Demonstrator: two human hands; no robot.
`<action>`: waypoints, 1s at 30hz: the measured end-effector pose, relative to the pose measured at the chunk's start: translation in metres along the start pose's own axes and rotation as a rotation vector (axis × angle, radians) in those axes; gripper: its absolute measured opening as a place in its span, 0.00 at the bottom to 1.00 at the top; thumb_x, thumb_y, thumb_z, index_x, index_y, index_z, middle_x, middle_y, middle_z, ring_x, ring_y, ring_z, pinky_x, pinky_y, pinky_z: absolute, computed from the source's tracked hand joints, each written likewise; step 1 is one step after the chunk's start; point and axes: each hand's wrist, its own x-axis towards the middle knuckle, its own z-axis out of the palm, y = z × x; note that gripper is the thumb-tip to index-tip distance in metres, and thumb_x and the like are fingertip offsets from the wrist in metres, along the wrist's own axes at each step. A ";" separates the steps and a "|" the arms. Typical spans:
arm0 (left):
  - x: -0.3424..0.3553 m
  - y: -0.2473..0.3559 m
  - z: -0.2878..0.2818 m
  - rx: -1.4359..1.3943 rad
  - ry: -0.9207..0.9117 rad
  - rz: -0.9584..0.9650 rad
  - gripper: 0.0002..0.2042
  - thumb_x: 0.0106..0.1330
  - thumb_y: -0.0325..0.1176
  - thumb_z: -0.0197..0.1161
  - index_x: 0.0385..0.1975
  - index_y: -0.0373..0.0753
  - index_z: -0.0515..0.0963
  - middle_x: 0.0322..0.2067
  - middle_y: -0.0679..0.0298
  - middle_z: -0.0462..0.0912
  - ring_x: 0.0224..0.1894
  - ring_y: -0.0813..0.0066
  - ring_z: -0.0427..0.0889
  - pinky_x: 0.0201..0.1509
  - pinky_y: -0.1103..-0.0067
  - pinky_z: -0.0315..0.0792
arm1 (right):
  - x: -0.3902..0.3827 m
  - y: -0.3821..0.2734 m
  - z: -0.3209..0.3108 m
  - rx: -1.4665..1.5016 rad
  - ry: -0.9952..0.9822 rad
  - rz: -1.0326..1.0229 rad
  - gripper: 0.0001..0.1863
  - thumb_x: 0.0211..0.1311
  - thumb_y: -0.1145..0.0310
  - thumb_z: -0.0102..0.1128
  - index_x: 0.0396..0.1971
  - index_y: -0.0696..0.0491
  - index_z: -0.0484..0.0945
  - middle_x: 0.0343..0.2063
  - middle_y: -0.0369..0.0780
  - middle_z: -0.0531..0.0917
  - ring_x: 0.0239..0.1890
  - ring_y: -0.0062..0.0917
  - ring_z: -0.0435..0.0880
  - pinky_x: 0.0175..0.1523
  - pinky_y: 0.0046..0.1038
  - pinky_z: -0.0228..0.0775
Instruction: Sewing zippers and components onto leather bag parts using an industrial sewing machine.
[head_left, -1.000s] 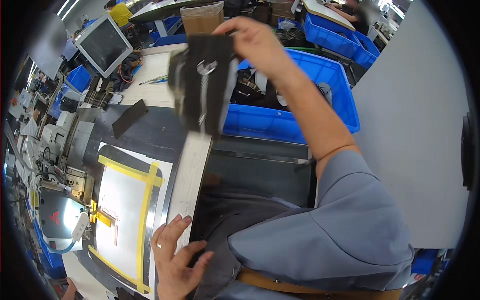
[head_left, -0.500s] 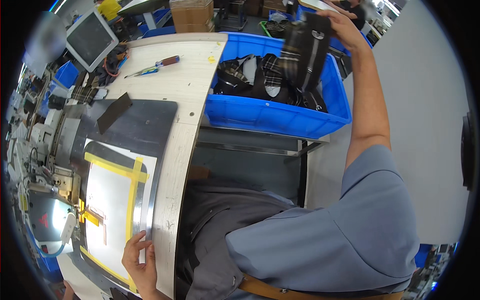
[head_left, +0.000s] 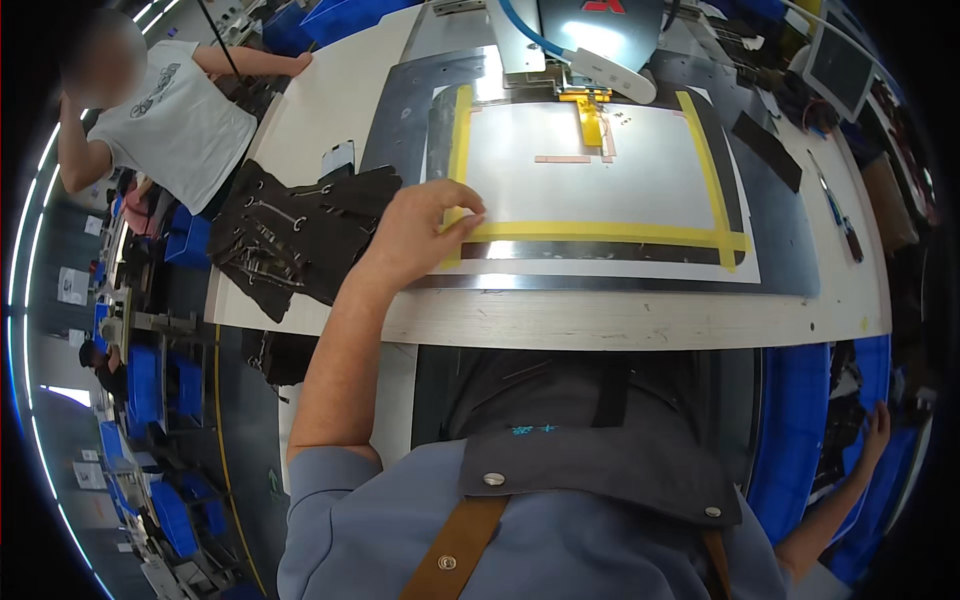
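My left hand (head_left: pixel 420 232) rests at the near left corner of a flat white sheet (head_left: pixel 570 190) edged with yellow tape, its fingers loosely bent and nothing visible in them. Far to the right, my right hand (head_left: pixel 876 435) reaches over a blue bin (head_left: pixel 795 420), fingers stretched and no piece in them. Dark fabric pieces (head_left: pixel 845 395) lie inside that bin, partly cut off by its wall. To the left of my left hand, a pile of black fabric pieces with zippers (head_left: pixel 300 225) hangs over the table edge.
Beyond the sheet stands a sewing machine head (head_left: pixel 590 45) with a yellow presser part (head_left: pixel 590 122). A dark strip (head_left: pixel 768 150), a screwdriver (head_left: pixel 848 235) and a monitor (head_left: pixel 838 68) are on the right. A person in a white shirt (head_left: pixel 180 115) stands at far left.
My view has swung left, from the bin toward the machine. The dark zippered piece has left my right hand, which is lower over the bin. My left hand stays by the taped sheet.
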 end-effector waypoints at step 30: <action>-0.031 -0.082 -0.151 -0.439 0.400 -0.193 0.07 0.63 0.28 0.73 0.35 0.34 0.82 0.32 0.72 0.83 0.35 0.86 0.78 0.40 0.85 0.73 | -0.177 -0.497 0.475 0.072 -1.112 -0.921 0.10 0.66 0.75 0.61 0.46 0.59 0.83 0.40 0.45 0.88 0.42 0.30 0.87 0.48 0.30 0.78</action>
